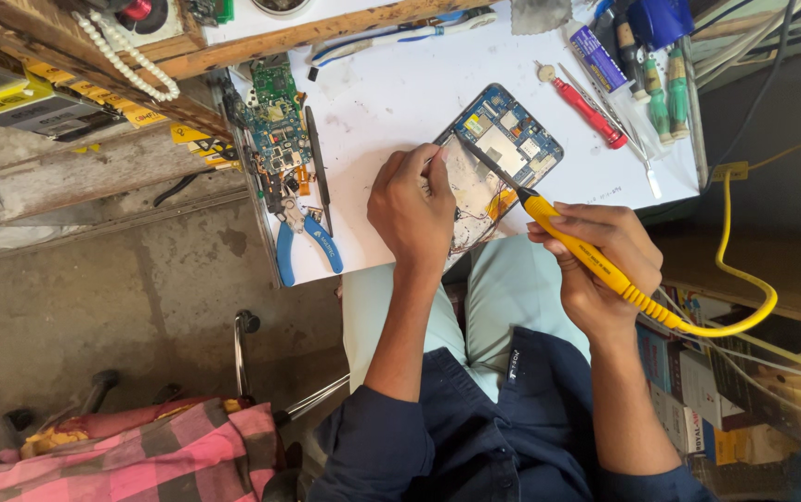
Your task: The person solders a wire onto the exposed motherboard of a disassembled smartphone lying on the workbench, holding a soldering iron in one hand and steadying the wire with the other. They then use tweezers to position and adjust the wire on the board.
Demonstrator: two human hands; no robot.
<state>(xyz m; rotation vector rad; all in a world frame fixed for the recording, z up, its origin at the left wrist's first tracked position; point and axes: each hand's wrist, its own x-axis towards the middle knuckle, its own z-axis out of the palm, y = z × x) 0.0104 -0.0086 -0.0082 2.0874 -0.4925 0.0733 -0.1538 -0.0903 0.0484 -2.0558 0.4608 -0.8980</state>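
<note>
An opened phone (508, 139) with its blue circuit board bare lies on the white work surface (391, 102). My left hand (412, 206) rests on the phone's lower part, fingers pinched on a thin wire or strip held against it. My right hand (596, 256) grips a yellow soldering iron (586, 256) like a pen. Its dark tip reaches up and left onto the phone's board, next to my left fingertips. A yellow cord (744, 279) trails from the iron to the right.
Blue-handled pliers (303, 240) and a loose circuit board (275, 121) lie at the left edge. A red screwdriver (589, 112), green-handled drivers (665, 93) and tweezers sit at the right. Wooden shelf with white beads (126, 60) at upper left. Pink checked cloth (168, 451) below.
</note>
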